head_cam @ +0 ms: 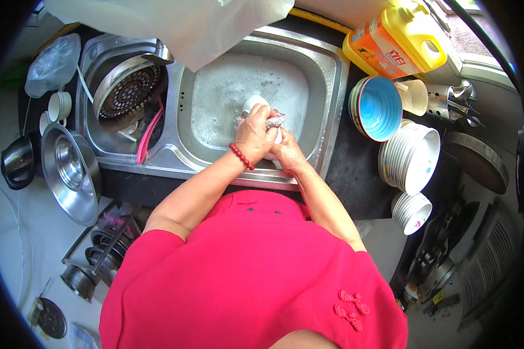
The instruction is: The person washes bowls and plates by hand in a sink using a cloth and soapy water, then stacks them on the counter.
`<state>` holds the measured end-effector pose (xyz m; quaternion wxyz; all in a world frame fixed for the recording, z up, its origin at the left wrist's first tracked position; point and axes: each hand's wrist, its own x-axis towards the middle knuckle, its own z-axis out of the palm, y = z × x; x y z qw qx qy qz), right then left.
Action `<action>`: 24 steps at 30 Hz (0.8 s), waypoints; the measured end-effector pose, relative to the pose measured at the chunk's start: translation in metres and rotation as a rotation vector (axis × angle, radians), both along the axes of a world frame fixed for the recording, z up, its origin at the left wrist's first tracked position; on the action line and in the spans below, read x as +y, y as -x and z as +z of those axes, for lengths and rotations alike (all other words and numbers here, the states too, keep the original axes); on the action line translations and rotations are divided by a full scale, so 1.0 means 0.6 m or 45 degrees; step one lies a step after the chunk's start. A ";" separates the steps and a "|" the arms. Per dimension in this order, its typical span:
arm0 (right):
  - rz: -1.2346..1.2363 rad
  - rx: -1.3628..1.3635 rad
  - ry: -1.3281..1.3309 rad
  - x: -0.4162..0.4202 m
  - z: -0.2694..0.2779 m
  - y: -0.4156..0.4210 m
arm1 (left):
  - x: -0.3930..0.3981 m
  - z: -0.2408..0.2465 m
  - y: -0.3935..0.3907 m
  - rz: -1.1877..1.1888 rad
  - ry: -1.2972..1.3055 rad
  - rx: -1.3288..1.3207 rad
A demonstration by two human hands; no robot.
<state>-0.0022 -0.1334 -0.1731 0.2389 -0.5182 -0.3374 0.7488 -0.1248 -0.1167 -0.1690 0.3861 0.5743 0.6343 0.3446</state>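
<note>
My left hand [254, 133], with a red bead bracelet at its wrist, is closed around a wet patterned cloth [276, 121]. The cloth presses against a white dish [255, 102], whose exact shape my fingers hide. My right hand [289, 152] grips the dish from the lower right. Both hands are close together over the right basin of a steel sink [185, 131]. Soapy water [220, 83] with foam and bubbles fills the basin below them.
A steamer tray [129, 89] and pink tongs [150, 133] lie in the left basin. Steel bowls [54, 187] stand at left. On the right are a blue bowl [377, 107], stacked white plates [419, 161], small bowls [415, 216] and a yellow detergent jug [393, 41]. A plastic sheet [187, 26] hangs above.
</note>
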 end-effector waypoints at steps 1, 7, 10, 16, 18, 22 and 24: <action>-0.004 -0.002 0.004 0.004 0.008 0.003 | -0.005 0.003 -0.002 -0.016 -0.005 0.004; 0.115 -0.022 -0.144 -0.013 -0.017 0.002 | 0.062 -0.068 0.059 0.278 0.366 -0.243; 0.110 -0.023 -0.100 -0.018 -0.027 -0.001 | 0.031 -0.039 0.045 0.162 0.107 -0.117; 0.034 0.055 0.021 -0.008 -0.012 -0.011 | 0.021 -0.030 0.017 0.096 0.148 -0.170; 0.063 0.069 -0.026 -0.010 -0.015 -0.018 | 0.053 -0.087 0.038 0.254 0.414 -0.466; 0.039 0.060 -0.032 -0.014 -0.020 -0.015 | 0.073 -0.130 0.078 0.223 0.647 -0.715; 0.189 -0.007 0.011 0.004 -0.010 -0.024 | 0.071 -0.130 0.081 0.185 0.754 -0.854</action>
